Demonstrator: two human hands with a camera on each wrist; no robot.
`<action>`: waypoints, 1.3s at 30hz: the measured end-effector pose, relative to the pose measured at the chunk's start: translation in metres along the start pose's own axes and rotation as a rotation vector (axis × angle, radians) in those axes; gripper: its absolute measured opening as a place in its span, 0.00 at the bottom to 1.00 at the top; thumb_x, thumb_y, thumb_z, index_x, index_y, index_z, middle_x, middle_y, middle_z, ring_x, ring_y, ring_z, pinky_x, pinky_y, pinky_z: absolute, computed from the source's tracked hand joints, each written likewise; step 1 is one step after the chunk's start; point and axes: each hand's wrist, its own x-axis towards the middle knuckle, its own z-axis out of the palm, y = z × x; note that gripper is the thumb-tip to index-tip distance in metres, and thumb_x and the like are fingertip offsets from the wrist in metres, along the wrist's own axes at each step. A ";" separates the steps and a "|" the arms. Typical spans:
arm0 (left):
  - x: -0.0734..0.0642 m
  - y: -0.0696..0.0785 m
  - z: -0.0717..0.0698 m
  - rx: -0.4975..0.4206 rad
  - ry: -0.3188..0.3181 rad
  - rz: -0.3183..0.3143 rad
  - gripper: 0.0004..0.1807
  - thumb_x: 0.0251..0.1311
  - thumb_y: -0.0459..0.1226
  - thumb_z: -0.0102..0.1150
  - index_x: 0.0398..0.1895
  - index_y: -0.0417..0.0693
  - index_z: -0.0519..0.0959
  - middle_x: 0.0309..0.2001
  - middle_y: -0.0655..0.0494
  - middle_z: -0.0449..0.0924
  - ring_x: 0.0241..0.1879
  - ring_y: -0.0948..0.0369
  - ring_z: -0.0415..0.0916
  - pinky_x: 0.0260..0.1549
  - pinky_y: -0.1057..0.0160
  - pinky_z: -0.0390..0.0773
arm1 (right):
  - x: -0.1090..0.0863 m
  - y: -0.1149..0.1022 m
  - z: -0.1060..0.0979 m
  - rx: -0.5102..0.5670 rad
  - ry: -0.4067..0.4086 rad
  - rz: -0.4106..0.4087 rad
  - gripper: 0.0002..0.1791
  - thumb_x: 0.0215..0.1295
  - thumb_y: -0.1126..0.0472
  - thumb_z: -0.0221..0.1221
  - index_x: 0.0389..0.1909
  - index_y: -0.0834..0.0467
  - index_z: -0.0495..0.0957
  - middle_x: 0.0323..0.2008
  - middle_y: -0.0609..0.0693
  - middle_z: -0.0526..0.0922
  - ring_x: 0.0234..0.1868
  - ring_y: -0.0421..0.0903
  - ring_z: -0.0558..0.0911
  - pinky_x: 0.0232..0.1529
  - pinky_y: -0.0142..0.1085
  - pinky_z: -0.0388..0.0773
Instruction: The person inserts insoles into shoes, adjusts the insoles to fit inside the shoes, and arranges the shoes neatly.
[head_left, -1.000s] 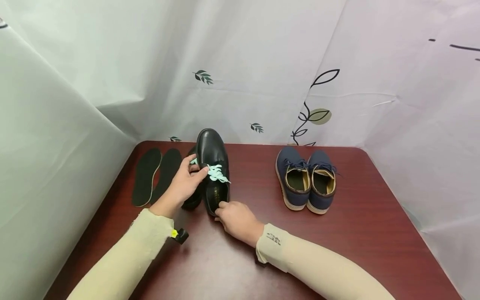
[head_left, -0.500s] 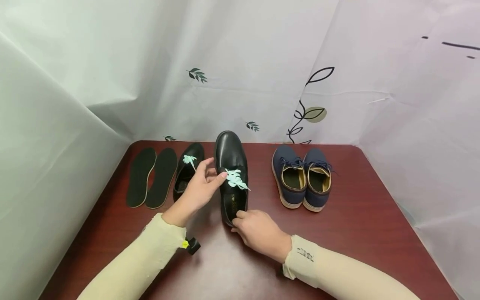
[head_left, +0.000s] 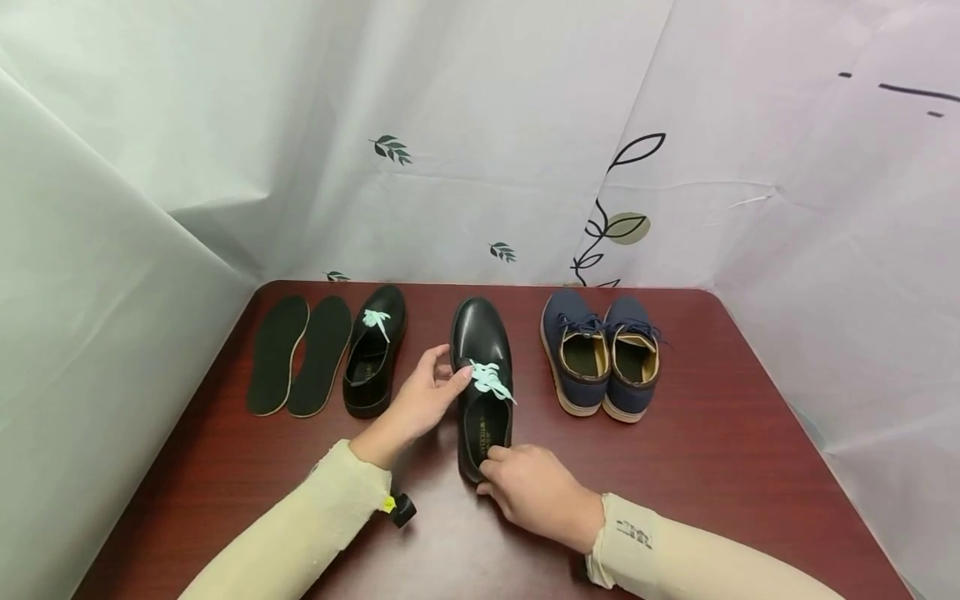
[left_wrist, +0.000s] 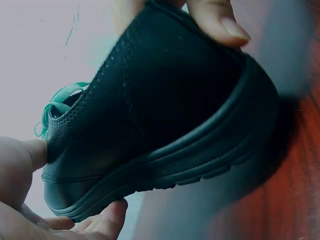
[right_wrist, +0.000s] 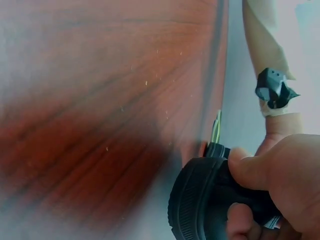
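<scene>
A black leather lace-up shoe [head_left: 478,329] with mint-green laces [head_left: 489,379] is held toe away from me, mid-table in the head view. My left hand [head_left: 420,404] grips its left side at the laces. In the left wrist view, the left thumb presses the upper of the shoe [left_wrist: 165,105] while other fingers [left_wrist: 112,220] lie under the sole. My right hand [head_left: 536,492] pinches the heel collar, thumb outside. The right wrist view has the heel of the shoe [right_wrist: 195,200] beneath the right thumb. The sole shows from the side over the red-brown table [left_wrist: 295,190].
Left of my hands stands a matching black shoe [head_left: 386,358]. Two black insoles [head_left: 279,354] lie beside it at the far left. A pair of navy shoes [head_left: 573,350] stands at right. Pale printed sheets [head_left: 450,167] enclose the table's back and sides.
Both hands have carried the black shoe rightward and nearer to me, from beside its mate to mid-table. The second black shoe, hidden in part before, now shows fully.
</scene>
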 end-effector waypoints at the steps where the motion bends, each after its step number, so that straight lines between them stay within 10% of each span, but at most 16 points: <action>1: 0.002 -0.003 0.002 -0.014 -0.007 -0.011 0.40 0.70 0.50 0.58 0.77 0.42 0.54 0.60 0.37 0.76 0.54 0.49 0.80 0.52 0.50 0.79 | -0.001 -0.001 0.000 0.003 -0.004 0.001 0.11 0.64 0.50 0.67 0.27 0.50 0.79 0.26 0.42 0.75 0.23 0.42 0.78 0.24 0.36 0.76; 11: 0.008 -0.028 0.011 0.003 -0.009 -0.114 0.36 0.74 0.51 0.51 0.75 0.41 0.57 0.60 0.38 0.77 0.52 0.51 0.81 0.53 0.53 0.77 | 0.000 0.001 0.007 0.050 -0.023 0.020 0.11 0.64 0.49 0.66 0.34 0.51 0.78 0.30 0.43 0.77 0.27 0.42 0.79 0.29 0.37 0.78; 16: 0.003 -0.027 0.009 0.169 -0.047 -0.113 0.35 0.76 0.51 0.46 0.77 0.39 0.56 0.67 0.38 0.71 0.62 0.46 0.74 0.61 0.46 0.72 | 0.002 0.005 0.009 0.101 -0.031 0.026 0.11 0.64 0.49 0.66 0.34 0.51 0.77 0.30 0.42 0.76 0.28 0.41 0.79 0.32 0.37 0.78; 28: -0.006 -0.015 0.009 0.545 -0.037 0.208 0.39 0.66 0.52 0.60 0.76 0.50 0.61 0.74 0.43 0.60 0.72 0.45 0.61 0.65 0.43 0.67 | 0.003 0.009 0.008 0.154 -0.069 0.059 0.13 0.66 0.49 0.65 0.39 0.52 0.74 0.34 0.43 0.76 0.32 0.40 0.80 0.34 0.37 0.79; 39: 0.005 0.009 0.023 0.926 -0.159 0.179 0.47 0.50 0.38 0.72 0.75 0.53 0.62 0.70 0.42 0.64 0.68 0.42 0.61 0.53 0.46 0.77 | 0.005 0.009 0.006 0.162 -0.110 0.064 0.13 0.67 0.49 0.64 0.37 0.52 0.73 0.33 0.43 0.76 0.30 0.39 0.78 0.32 0.37 0.77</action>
